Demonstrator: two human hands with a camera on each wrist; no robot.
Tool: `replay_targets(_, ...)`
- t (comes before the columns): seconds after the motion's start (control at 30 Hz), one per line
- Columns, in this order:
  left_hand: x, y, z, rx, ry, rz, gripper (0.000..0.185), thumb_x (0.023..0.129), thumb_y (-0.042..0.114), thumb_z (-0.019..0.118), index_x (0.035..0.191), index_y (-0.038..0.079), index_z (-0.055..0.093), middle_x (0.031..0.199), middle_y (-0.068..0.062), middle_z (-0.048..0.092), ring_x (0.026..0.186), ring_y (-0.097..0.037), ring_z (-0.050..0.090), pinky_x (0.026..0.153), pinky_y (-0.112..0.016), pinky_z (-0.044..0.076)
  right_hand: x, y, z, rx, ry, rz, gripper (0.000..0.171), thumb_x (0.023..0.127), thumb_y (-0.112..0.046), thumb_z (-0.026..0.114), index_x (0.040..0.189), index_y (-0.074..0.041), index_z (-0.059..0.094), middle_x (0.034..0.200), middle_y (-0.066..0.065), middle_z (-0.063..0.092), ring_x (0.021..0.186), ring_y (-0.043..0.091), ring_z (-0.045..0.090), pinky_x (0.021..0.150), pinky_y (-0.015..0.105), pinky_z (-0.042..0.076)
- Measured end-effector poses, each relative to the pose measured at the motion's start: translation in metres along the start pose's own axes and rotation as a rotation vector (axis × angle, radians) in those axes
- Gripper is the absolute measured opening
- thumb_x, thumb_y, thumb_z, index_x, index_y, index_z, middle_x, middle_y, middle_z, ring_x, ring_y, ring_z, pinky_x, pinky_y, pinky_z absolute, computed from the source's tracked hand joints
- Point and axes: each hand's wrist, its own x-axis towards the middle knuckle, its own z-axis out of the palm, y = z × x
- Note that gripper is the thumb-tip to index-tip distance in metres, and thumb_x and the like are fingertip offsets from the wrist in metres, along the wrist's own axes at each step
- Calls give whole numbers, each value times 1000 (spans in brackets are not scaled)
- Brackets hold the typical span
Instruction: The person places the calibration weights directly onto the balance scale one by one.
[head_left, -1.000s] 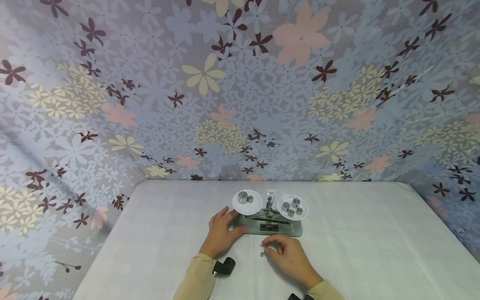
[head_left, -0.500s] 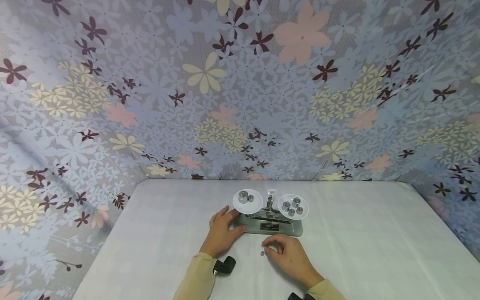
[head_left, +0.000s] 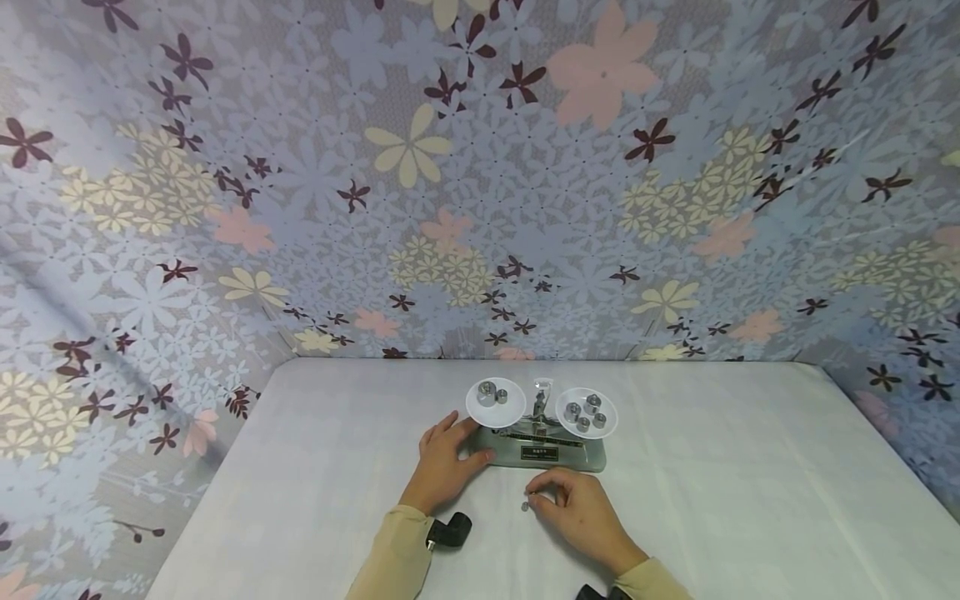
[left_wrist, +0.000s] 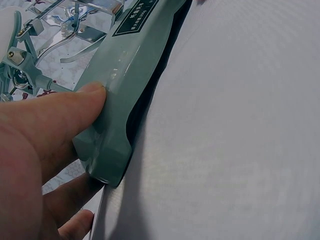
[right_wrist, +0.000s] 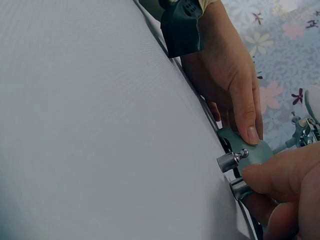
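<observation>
While the right hand (right_wrist: 287, 192) pinches one small weight (right_wrist: 241, 189), another weight (right_wrist: 231, 160) stands beside its grip.

A white-clothed table (head_left: 300, 467) bears a balance scale (head_left: 542, 450) and small weights (head_left: 524, 506).

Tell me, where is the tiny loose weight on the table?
In the head view, the tiny weight stands on the white table, in front of the balance scale, just left of the right hand's fingertips.
</observation>
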Motion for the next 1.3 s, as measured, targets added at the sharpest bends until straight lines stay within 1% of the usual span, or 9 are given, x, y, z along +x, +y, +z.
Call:
replay_targets(0.3, 1, -2, 1, 1, 0, 3, 54, 91, 32, 73, 137, 6, 61, 140, -10, 61, 142, -42, 36, 114, -64, 18, 0, -2, 1, -12, 8, 47, 13, 81, -10, 82, 85, -20, 76, 55, -10, 47, 49, 2, 39, 44, 19, 31)
replay_targets(0.53, 1, -3, 2, -2, 13, 2, 53, 90, 31, 73, 136, 5, 62, 139, -10, 61, 142, -41, 37, 114, -64, 18, 0, -3, 1, 21, 22, 54, 12, 81, -11, 82, 85, -20, 77, 56, -9, 47, 49, 2, 39, 46, 19, 31)
replay_targets(0.77, 1, -4, 3, -5, 27, 12, 53, 90, 30, 74, 135, 5, 62, 138, -10, 62, 142, -42, 37, 114, -64, 18, 0, -6, 0, 25, 37, 72, 11, 82, -13, 83, 86, -21, 77, 58, -8, 47, 50, 3, 39, 47, 19, 31)
replay_targets(0.87, 1, -4, 3, 2, 22, 11, 54, 90, 31, 74, 136, 5, 62, 139, -9, 62, 142, -41, 37, 114, -64, 18, -1, -8, -1, 28, 51, 70, 11, 82, -12, 82, 87, -21, 77, 58, -9, 46, 50, 3, 39, 47, 19, 32)
replay_targets(1.1, 1, -3, 2, -4, 20, 11, 54, 90, 31, 73, 136, 5, 62, 139, -10, 61, 142, -42, 37, 114, -64, 17, -1, -15, -3, 23, 112, 48, 17, 80, -5, 82, 88, -20, 78, 58, -10, 45, 49, 3, 39, 45, 20, 33)
replay_targets(1.3, 1, -3, 2, -2, 13, 4, 54, 90, 32, 73, 136, 6, 62, 139, -9, 61, 142, -41, 36, 114, -64, 17, -2, -23, -6, 44, 140, 20, 18, 81, -5, 83, 88, -21, 77, 61, -9, 47, 48, 3, 39, 44, 20, 32)
